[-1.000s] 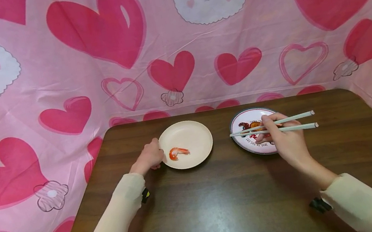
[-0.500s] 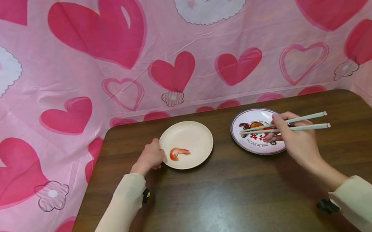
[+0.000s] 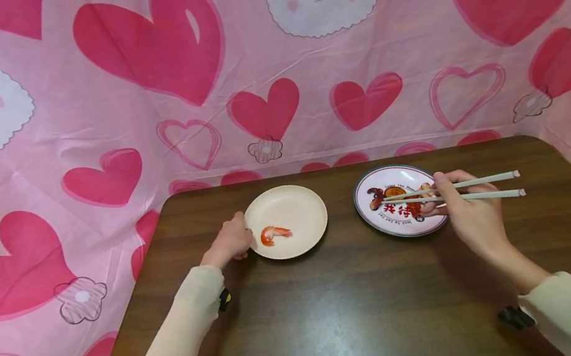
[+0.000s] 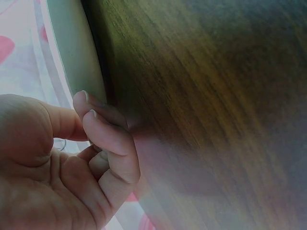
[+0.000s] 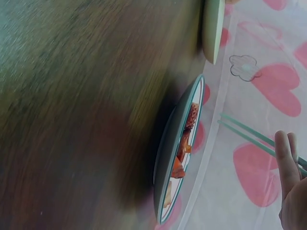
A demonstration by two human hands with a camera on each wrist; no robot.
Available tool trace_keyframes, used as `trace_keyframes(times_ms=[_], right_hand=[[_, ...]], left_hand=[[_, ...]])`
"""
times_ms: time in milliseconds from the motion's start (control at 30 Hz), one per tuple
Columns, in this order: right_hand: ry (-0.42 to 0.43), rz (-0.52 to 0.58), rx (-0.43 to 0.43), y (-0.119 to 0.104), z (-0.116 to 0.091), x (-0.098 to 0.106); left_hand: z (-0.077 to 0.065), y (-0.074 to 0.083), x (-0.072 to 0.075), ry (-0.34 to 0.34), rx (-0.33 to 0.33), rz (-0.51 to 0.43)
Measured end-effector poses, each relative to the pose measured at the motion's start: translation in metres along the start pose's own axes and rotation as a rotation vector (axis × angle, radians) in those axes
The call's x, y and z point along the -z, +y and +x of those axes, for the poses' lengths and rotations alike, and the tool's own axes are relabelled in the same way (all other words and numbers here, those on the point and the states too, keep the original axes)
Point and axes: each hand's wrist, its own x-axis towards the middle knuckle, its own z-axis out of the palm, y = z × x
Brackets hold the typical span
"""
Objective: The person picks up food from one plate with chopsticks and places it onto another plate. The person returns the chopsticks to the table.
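My left hand (image 3: 229, 239) pinches the left rim of a cream plate (image 3: 296, 207), with the thumb and curled fingers (image 4: 108, 139) at its edge in the left wrist view. One orange-red shrimp (image 3: 275, 234) lies on that plate. Held in my right hand (image 3: 470, 216) is a pair of pale green chopsticks (image 5: 247, 128), pointing left over a white patterned plate (image 3: 373, 218). Their tips are slightly apart, with nothing between them. Several food pieces lie on this plate, including a dark reddish-brown one (image 3: 376, 198) near the tips; my fingers partly cover its right side.
Both plates stand near the back of a brown wooden table (image 3: 307, 306), with a gap between them. A pink cloth (image 3: 299, 56) printed with hearts hangs behind the table and at its sides.
My right hand has moved to the right with the chopsticks, bringing their tips from the patterned plate's left rim to over the dark piece. The left hand, cream plate and shrimp stay put.
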Motion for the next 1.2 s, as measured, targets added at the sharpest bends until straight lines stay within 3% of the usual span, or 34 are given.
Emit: trace_keyframes(times_ms=[267, 500, 900, 1200], right_hand=[[0.051, 0.001, -0.041, 0.001, 0.001, 0.008], [0.067, -0.072, -0.044, 0.004, 0.000, 0.017], [0.112, -0.043, -0.065, 0.007, 0.000, 0.027], [0.150, -0.106, -0.089, 0.005, 0.001, 0.031]], left_hand=[[0.000, 0.000, 0.000, -0.005, -0.005, 0.006], [-0.002, 0.002, 0.000, 0.011, -0.025, 0.026], [-0.002, 0.003, 0.000, 0.009, -0.010, 0.019], [-0.003, 0.002, 0.001, 0.002, -0.011, 0.017]])
